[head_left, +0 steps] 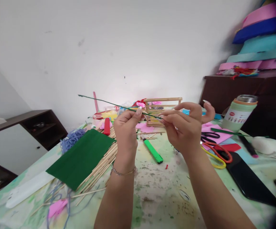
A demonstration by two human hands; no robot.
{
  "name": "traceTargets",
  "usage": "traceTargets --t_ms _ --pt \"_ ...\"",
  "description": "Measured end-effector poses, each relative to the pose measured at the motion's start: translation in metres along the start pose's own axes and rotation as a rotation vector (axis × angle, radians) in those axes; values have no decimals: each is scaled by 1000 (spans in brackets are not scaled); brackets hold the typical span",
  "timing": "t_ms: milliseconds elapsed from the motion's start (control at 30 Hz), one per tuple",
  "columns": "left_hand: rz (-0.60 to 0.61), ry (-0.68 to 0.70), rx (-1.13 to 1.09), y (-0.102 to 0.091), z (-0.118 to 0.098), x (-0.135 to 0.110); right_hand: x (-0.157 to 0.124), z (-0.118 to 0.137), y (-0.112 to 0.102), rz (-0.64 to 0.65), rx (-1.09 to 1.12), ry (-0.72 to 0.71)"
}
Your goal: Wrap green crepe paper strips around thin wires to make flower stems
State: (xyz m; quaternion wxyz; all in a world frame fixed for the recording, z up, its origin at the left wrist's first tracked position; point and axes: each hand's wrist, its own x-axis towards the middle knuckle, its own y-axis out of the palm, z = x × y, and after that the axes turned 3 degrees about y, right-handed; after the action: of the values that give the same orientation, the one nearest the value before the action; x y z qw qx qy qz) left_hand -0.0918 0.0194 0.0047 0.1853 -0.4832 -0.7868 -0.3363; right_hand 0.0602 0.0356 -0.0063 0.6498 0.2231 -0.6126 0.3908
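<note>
A thin dark green stick (104, 101), which looks wrapped in green paper, runs slantwise across both hands above the table. My left hand (127, 125) pinches it near its middle between thumb and fingers. At its lower right end, my right hand (184, 127) grips it with thumb and index finger, the other fingers raised. Below and between the hands lies a green utility knife (153, 150). Behind them stands a small rack of wooden sticks (163, 99), partly hidden by the right hand.
Left are a green paper sheet (80, 159), wooden sticks (97, 168) and blue yarn (72, 140). Right are orange-and-yellow scissors (226, 154), black scissors (209, 136), a black phone (249, 181), a green jar (238, 114) and a white glue gun-like object (269, 145).
</note>
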Motion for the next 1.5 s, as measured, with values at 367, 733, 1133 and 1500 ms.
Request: traceTargets --t_ms 367,733,1133,1500 --pt "143 -8 134 -2 -2 1 4 11 -5 163 -76 -27" --pt "290 4 90 -3 3 4 2 12 0 247 49 102" --pt "185 222 171 1 10 -1 4 22 6 481 451 590" --pt "132 226 158 1 13 -1 -2 28 9 155 -25 124"
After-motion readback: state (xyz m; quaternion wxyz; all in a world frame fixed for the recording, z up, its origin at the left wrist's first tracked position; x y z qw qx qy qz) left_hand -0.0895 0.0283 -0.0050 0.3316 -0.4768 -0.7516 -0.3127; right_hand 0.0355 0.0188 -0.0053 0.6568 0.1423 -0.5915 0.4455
